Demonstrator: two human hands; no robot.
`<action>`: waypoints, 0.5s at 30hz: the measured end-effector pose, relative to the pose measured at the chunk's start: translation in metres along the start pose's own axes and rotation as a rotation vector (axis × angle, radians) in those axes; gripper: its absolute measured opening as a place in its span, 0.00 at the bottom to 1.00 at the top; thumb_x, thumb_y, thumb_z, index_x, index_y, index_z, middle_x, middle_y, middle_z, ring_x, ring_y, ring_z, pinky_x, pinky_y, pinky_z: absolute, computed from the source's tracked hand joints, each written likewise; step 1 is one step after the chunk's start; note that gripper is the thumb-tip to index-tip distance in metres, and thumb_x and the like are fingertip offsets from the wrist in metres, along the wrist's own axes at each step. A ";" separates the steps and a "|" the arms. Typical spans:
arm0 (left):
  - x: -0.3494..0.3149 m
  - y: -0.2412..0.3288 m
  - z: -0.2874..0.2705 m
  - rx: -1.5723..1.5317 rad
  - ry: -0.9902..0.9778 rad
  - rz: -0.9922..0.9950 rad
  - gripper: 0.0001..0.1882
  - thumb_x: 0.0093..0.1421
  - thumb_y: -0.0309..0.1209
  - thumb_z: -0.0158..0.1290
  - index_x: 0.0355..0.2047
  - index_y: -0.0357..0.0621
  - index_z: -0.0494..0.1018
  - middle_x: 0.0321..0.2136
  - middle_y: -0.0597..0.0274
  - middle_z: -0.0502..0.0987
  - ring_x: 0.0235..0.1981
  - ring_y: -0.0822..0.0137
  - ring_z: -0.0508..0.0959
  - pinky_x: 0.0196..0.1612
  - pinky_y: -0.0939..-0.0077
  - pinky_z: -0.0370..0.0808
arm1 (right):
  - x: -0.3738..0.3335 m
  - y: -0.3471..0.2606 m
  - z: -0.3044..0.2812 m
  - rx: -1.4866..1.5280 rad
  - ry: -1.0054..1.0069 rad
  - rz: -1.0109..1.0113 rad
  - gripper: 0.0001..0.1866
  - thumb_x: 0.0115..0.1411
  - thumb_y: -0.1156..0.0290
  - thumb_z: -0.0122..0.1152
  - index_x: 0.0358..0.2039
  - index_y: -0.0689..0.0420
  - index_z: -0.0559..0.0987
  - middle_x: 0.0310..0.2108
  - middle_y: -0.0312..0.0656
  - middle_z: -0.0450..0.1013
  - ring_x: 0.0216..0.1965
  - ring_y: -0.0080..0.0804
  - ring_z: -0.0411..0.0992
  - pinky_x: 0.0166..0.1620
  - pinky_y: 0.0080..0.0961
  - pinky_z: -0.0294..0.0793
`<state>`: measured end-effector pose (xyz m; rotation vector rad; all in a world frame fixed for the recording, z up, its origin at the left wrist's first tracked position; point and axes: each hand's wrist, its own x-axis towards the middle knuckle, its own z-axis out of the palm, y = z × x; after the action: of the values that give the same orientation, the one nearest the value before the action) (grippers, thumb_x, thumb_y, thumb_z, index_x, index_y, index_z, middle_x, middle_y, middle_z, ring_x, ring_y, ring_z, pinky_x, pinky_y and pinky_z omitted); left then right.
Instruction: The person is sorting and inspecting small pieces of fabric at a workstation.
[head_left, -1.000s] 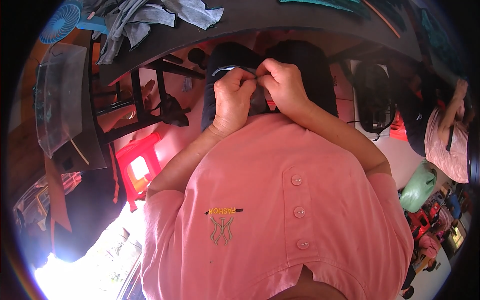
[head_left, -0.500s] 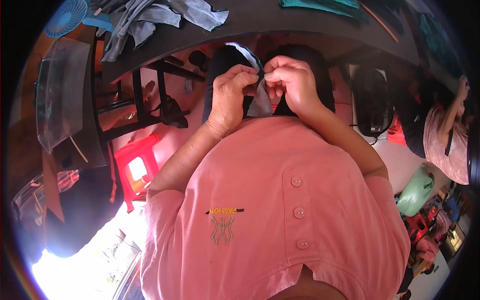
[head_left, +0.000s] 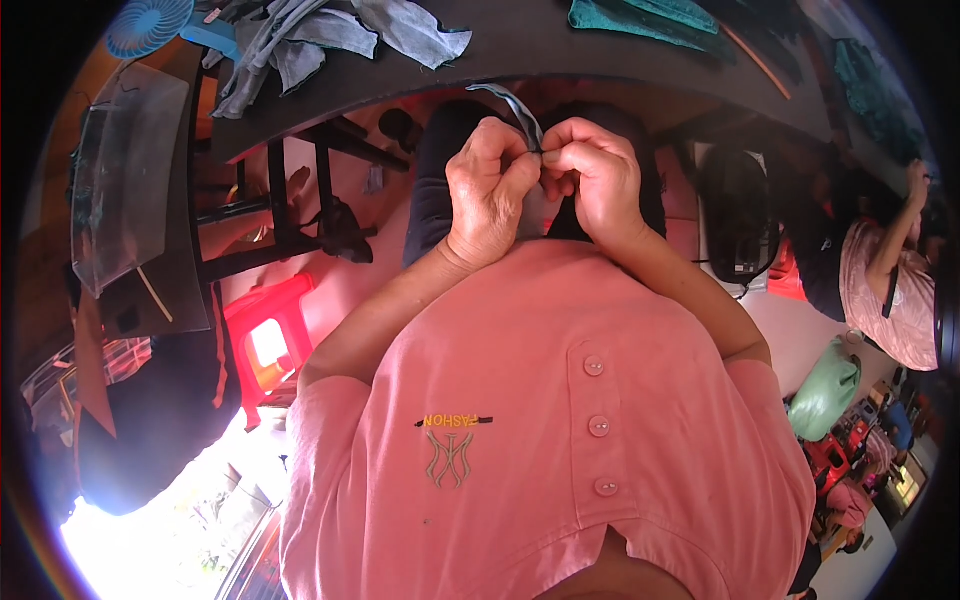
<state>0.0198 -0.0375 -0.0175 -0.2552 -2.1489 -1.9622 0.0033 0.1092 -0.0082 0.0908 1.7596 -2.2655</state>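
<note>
Above my lap, a narrow grey-blue fabric strip [head_left: 512, 103] with a dark edge is pinched between my two hands. My left hand [head_left: 490, 185] grips it with thumb and forefinger, its back turned upward. Close against it, my right hand [head_left: 597, 172] pinches the same strip, fingers curled. The strip's upper end curves up and left toward the table edge; its lower part hangs behind my hands and is mostly hidden. Fingertips nearly touch, so the exact spot being held cannot be made out.
On the dark table [head_left: 480, 60] lie grey fabric pieces [head_left: 330, 35], teal cloth [head_left: 640, 22] and a blue fan [head_left: 150, 27]. A red stool [head_left: 270, 335] stands to my left. A dark pedal-like case [head_left: 738, 215] is at right, and a person [head_left: 890, 270] sits beyond it.
My left hand has turned and moved slightly right, its back now more upward. The strip's upper end has shifted right, and its lower part is now largely hidden.
</note>
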 end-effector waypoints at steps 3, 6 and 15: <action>0.002 0.011 0.008 -0.233 0.023 -0.328 0.02 0.54 0.21 0.53 0.27 0.40 0.70 0.22 0.72 0.68 0.24 0.80 0.64 0.27 0.84 0.62 | 0.001 0.000 -0.006 -0.022 0.032 -0.040 0.06 0.49 0.74 0.53 0.24 0.64 0.76 0.18 0.38 0.70 0.18 0.22 0.67 0.23 0.19 0.64; 0.004 0.004 0.006 -0.198 -0.023 -0.421 0.03 0.54 0.21 0.53 0.27 0.40 0.70 0.23 0.73 0.68 0.24 0.81 0.64 0.27 0.85 0.62 | 0.002 0.003 -0.008 -0.003 0.050 -0.020 0.06 0.48 0.75 0.53 0.23 0.64 0.76 0.18 0.38 0.70 0.17 0.23 0.66 0.23 0.20 0.64; 0.007 0.005 0.007 -0.302 -0.034 -0.490 0.01 0.55 0.22 0.53 0.29 0.39 0.73 0.25 0.71 0.73 0.26 0.78 0.69 0.27 0.82 0.66 | -0.001 0.005 -0.010 -0.054 0.079 -0.047 0.05 0.48 0.74 0.54 0.23 0.62 0.76 0.17 0.34 0.68 0.17 0.20 0.65 0.22 0.17 0.61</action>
<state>0.0141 -0.0300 -0.0115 0.2176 -2.0694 -2.5662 0.0039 0.1177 -0.0151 0.1308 1.8807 -2.2740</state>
